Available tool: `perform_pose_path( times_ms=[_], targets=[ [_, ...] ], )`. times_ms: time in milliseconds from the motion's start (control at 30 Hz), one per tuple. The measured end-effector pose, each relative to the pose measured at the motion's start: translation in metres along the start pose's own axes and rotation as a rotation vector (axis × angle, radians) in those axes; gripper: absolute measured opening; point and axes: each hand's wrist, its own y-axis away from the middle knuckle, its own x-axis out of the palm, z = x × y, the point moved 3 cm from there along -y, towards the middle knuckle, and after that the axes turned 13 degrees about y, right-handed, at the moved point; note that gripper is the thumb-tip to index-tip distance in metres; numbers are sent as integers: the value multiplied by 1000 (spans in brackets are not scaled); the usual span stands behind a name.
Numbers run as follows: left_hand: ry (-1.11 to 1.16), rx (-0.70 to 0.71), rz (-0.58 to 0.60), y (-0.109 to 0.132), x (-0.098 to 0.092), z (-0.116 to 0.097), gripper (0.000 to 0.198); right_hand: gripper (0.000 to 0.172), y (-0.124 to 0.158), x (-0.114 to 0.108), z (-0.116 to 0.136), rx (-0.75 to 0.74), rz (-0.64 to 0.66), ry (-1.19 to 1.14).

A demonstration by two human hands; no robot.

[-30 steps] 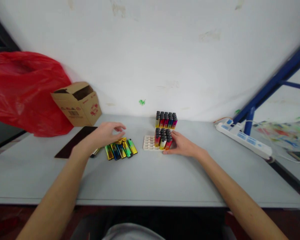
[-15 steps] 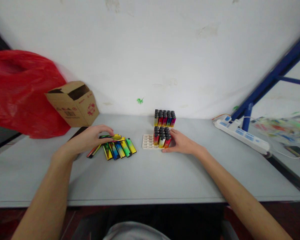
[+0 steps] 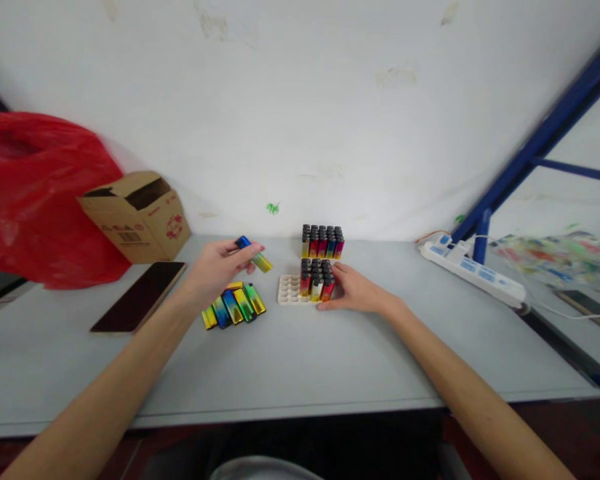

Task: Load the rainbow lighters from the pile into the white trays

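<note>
Between the thumb and fingers of my left hand [image 3: 219, 265] is a shiny blue-and-yellow lighter [image 3: 263, 263], held tilted above the table. Below and beside that hand lies a loose pile of lighters [image 3: 235, 305] in yellow, blue and green foil. My right hand [image 3: 356, 289] grips the right side of a white tray [image 3: 281, 299] with round holes, its thumb at the front corner and its fingers behind. Upright lighters [image 3: 317, 287] with black tops fill the tray's right part, while holes show on its left. Those lighters partly hide my right fingertips.
Behind the tray stands a block of upright lighters [image 3: 323, 243]. To the left are a phone [image 3: 137, 298], an open cardboard box [image 3: 143, 223] and a red plastic bag [image 3: 50, 200]. A white power strip [image 3: 473, 272] lies at the right beside a blue metal frame [image 3: 523, 150].
My left hand has lifted a blue-and-yellow lighter from the pile and moved right and up with it. The phone has come into full view. My right hand stays at the tray.
</note>
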Motion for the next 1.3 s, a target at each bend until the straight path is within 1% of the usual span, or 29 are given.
perform_pose_path(
  times_ms=[133,200,267,367,433,567,733,867,1067,1200,1300],
  targets=[
    [233,-65,225,0,34,-6,37,76,0,1,-1,12,-7,-6],
    [287,-135,310,4,45,-2,36,78,0,1,-1,11,-6,-7],
    [310,-248,322,8,51,9,37,79,0,1,0,6,-7,-3],
    [335,-475,297,15,56,28,44,84,0,0,0,15,-7,-2],
    [348,-552,315,20,59,35,49,85,0,0,0,26,-6,-6],
    [329,-526,353,24,63,39,48,84,1,-1,1,26,-11,-16],
    [349,-490,365,28,68,43,41,82,1,0,-1,23,-3,-9],
    [353,-470,391,34,75,41,37,84,1,0,-1,36,-2,-9],
    [328,-471,358,38,75,40,34,85,1,2,-3,37,-1,-5],
    [344,-477,343,36,76,42,37,85,1,2,-3,37,1,-3],
    [343,-409,354,33,76,42,34,84,1,2,-3,39,4,3]
  ],
)
